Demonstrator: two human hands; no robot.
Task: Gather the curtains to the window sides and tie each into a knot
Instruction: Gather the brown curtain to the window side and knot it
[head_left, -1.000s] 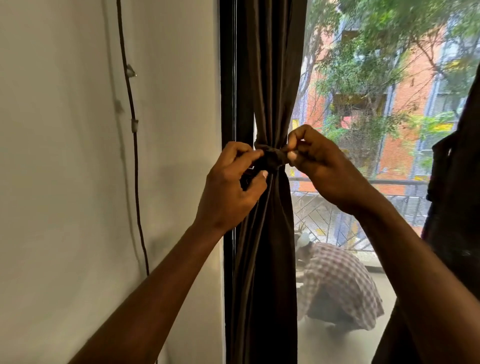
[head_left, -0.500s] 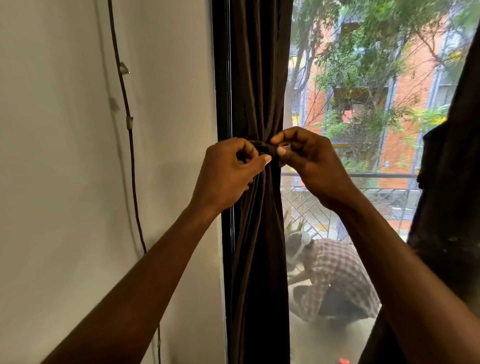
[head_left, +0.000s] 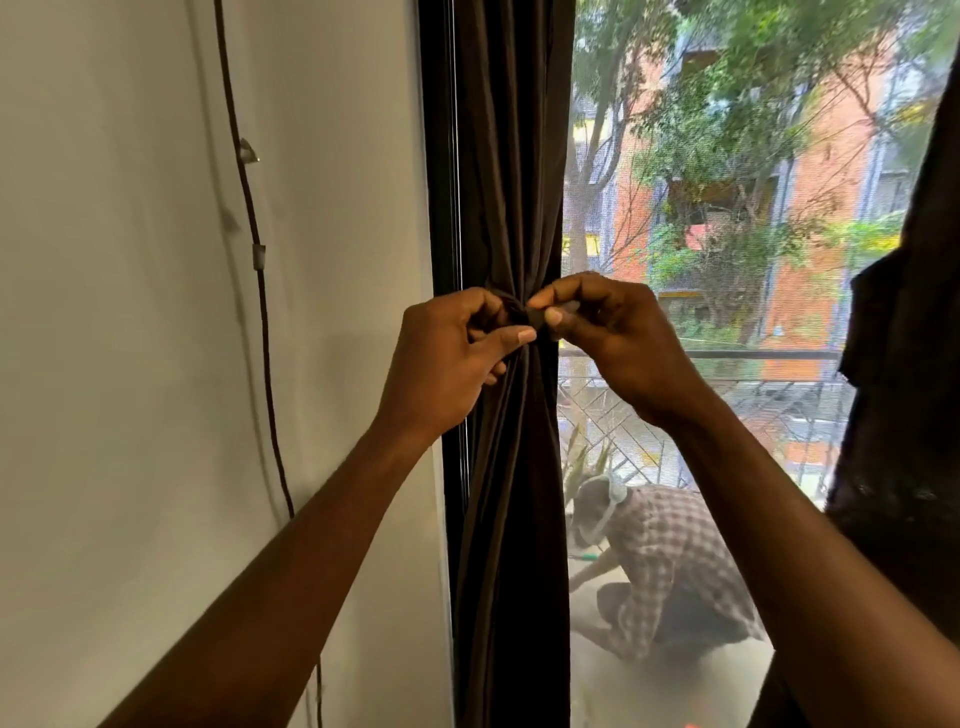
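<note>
So, left curtain: I saw the long dark brown cloth curtain (head_left: 511, 182) bunched into one thick rope. It hung just beside the black window frame (head_left: 439, 156), at the left side of the window.
Knot: the tight dark knot (head_left: 519, 314) sat partway down that curtain, where all the folds pinched in.
Left hand: the left hand (head_left: 441, 364) had its fingers curled, and its thumb and a finger pinched the knot from the left.
Right hand: the right hand (head_left: 618, 343) had bent fingers too, and it pinched a small bit of cloth at the knot's right side.
Done: I judged the gathering on this side was finished and the knot was nearly made.
Left to do: I thought it needed one last tug to get snug, and then both hands could let go.
Other curtain: the dark curtain at the right edge (head_left: 914, 364) hung by the glass. I could not tell if it was tied, as most of it was cut off.
</note>
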